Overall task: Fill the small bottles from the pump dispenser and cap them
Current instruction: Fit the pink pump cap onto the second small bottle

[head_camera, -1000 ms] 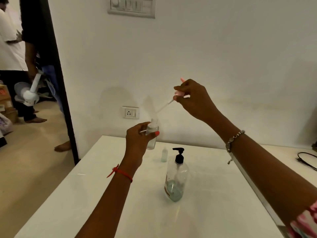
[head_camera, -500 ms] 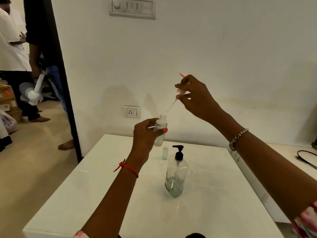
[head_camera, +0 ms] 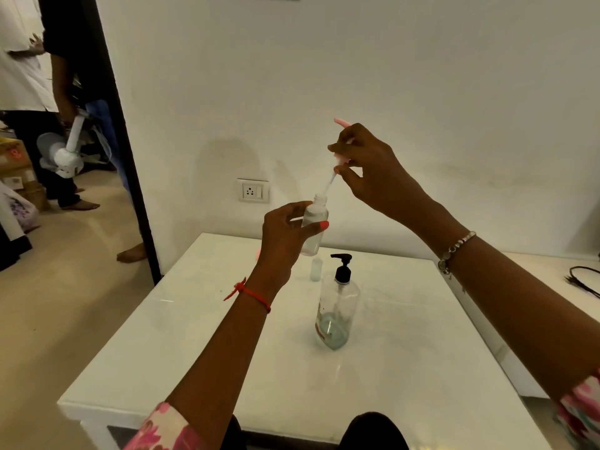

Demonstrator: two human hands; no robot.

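My left hand (head_camera: 285,235) holds a small clear bottle (head_camera: 314,227) upright in the air above the far side of the white table (head_camera: 201,352). My right hand (head_camera: 370,167) grips a pink spray cap (head_camera: 341,157) just above it; the cap's thin white tube (head_camera: 329,185) points down into the bottle's open neck. A clear pump dispenser (head_camera: 336,315) with a black pump head stands on the table, with a little bluish liquid at its bottom. A second small bottle (head_camera: 315,269) stands behind the dispenser.
A white wall with a socket (head_camera: 253,190) rises behind the table. A black cable (head_camera: 582,280) lies on a surface at the right. Through the doorway at left, people stand, and one holds a white fan (head_camera: 69,151). A small pink object (head_camera: 258,252) peeks from behind my left hand.
Both hands shifted right together. The cap's tube swung from slanting sideways to nearly vertical, and its tip came down into the bottle's neck.
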